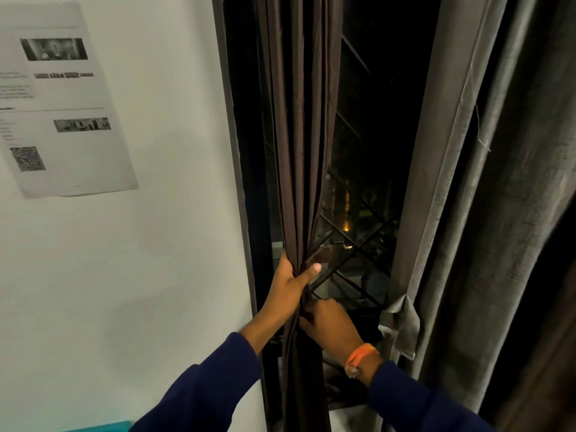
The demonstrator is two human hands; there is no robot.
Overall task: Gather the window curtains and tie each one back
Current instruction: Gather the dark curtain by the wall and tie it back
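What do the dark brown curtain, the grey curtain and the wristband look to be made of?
Dark brown curtain: thin woven fabric, slight sheen along tight narrow pleats, likely synthetic.
Grey curtain: heavier cloth with a soft, brushed, velvet-like nap; a loose thread hangs off its hem.
Wristband on the right hand: orange cord or thread, apparently with a small clear bead; too small to be sure.

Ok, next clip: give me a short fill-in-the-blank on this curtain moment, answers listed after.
1. The left hand grips the gathered ____ curtain.
2. The right hand wears an ____ wristband.
3. The grey curtain hangs to the ____ of the brown one.
4. A printed sheet is stuck on the ____ wall.

Missing words: brown; orange; right; white
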